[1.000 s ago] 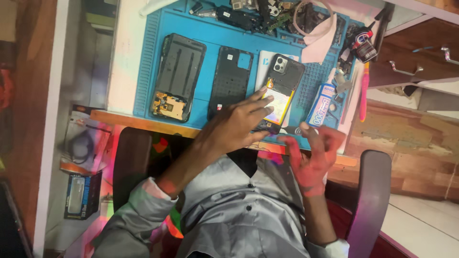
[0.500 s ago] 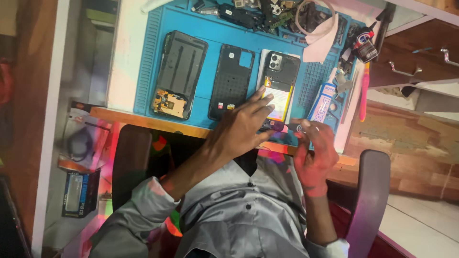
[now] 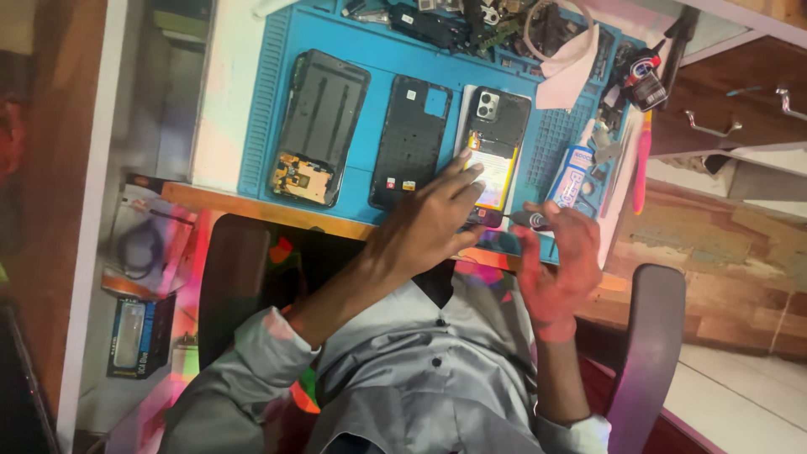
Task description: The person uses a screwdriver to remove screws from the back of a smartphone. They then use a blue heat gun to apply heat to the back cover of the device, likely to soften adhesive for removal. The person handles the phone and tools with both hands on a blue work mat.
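Note:
An opened phone (image 3: pixel 496 134) with its battery showing lies upright on the blue work mat (image 3: pixel 370 59). My left hand (image 3: pixel 420 227) holds its lower end, with the fingers spread over the battery and left edge. Just to the right, at the mat's near edge, my right hand (image 3: pixel 559 261) is closed around a small dark screwdriver (image 3: pixel 528 220) whose tip points toward the bottom of the phone. A black back cover (image 3: pixel 412 139) lies left of the phone. Further left lies a dark phone frame (image 3: pixel 319 122) with a small circuit board at its lower end.
Loose parts and cables (image 3: pixel 471 21) pile along the far edge of the mat, beside a white cloth (image 3: pixel 572 71). A blue-and-white tube (image 3: pixel 573 176) and a pink tool (image 3: pixel 643 160) lie at the right. Wooden drawers (image 3: pixel 740 109) stand further right. A chair armrest (image 3: pixel 647 353) is near my right elbow.
The opened phone was tilted under my left hand and now lies straight on the mat. My right hand has risen to the mat's edge beside the phone.

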